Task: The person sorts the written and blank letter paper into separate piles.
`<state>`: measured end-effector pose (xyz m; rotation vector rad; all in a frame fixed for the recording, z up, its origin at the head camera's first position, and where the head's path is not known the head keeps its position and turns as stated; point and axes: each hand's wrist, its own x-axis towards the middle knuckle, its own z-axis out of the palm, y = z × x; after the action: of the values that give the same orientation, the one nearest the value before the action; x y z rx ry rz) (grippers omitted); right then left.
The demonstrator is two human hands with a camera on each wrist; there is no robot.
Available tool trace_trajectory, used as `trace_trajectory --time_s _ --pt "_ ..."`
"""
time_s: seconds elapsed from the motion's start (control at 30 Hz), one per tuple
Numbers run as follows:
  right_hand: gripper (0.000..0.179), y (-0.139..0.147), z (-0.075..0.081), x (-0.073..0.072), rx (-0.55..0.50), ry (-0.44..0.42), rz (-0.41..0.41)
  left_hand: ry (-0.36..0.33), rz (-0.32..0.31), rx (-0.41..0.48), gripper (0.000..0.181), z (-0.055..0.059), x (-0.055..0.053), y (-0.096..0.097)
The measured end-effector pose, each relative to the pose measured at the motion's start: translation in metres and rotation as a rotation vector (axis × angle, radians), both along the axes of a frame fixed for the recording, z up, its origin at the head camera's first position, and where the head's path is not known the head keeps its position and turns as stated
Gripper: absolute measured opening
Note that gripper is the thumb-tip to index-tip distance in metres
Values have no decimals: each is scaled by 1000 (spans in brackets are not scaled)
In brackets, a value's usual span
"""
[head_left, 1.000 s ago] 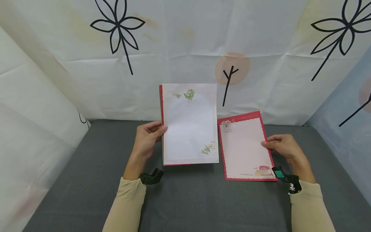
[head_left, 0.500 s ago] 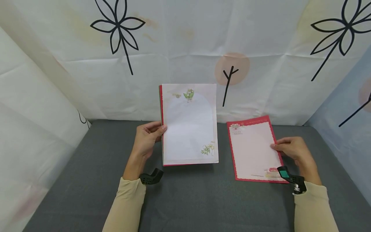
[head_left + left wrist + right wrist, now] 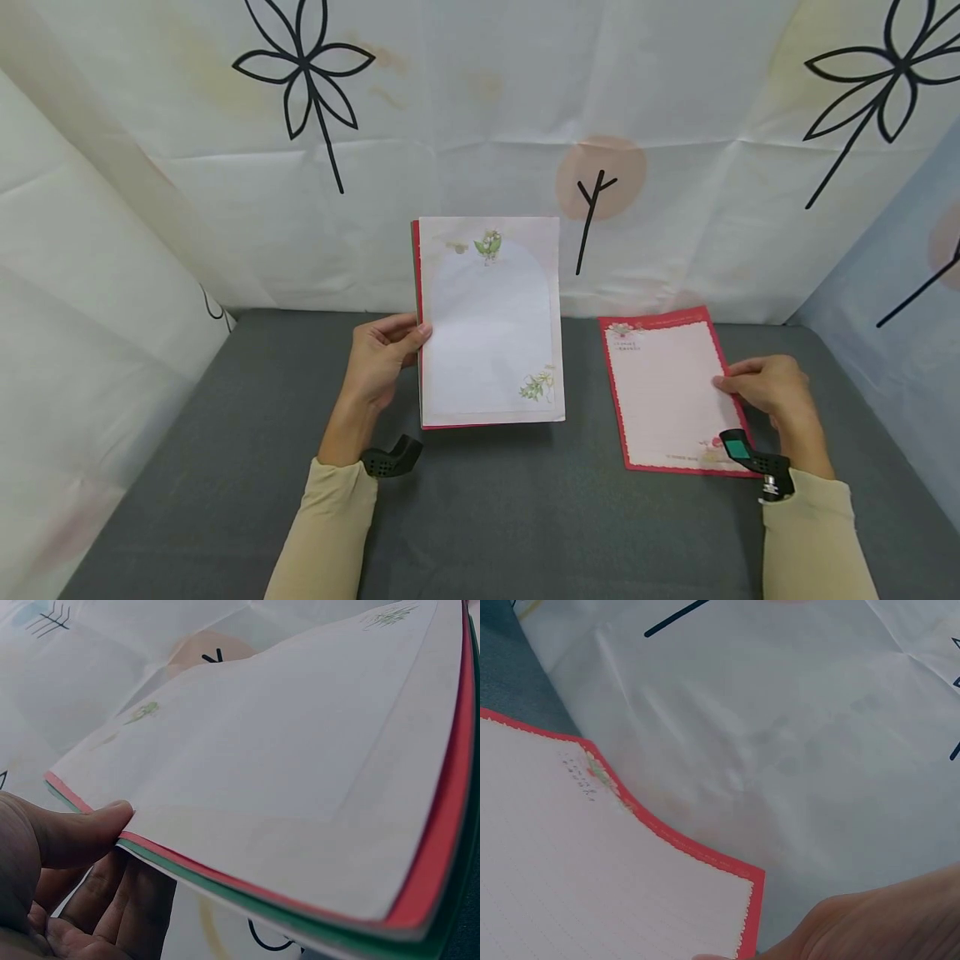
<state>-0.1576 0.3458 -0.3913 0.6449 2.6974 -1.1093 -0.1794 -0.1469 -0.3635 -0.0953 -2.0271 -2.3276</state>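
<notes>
In the head view my left hand pinches the left edge of a small stack of stationery paper, thumb in front and fingers behind. The top sheet is pale with green floral prints. Red and green layers show under it along the edges in the left wrist view, where the thumb lies on the stack's edge. Off to the right, my right hand pinches the right edge of a red-bordered letter sheet, which has a flower print at its upper left. This sheet bends slightly in the right wrist view.
A grey cloth-covered table lies below both hands. White fabric with black leaf drawings hangs behind and at the sides. Each wrist wears a black strap, and a gap separates the stack from the red-bordered sheet.
My right hand has drawn the red-bordered letter sheet rightward and slightly down, away from the stack. My left hand and the stack have stayed nearly still.
</notes>
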Motion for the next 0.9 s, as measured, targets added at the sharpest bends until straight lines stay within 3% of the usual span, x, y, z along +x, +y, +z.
trace_trajectory --time_s 0.23,0.43,0.57,0.77,0.9 --pt "50 0 1 0 69 -6 -29 -9 0 5 33 0 0 0" --pt "44 -5 3 0 193 66 -78 -10 2 -3 33 0 0 0" --pt "42 -9 5 1 219 114 -97 -9 1 1 33 -1 0 0" --pt "44 -17 12 2 202 199 -67 -5 -3 9 33 -2 -2 0" --pt "46 -24 18 4 182 273 -4 -7 -9 6 33 -2 -3 0"
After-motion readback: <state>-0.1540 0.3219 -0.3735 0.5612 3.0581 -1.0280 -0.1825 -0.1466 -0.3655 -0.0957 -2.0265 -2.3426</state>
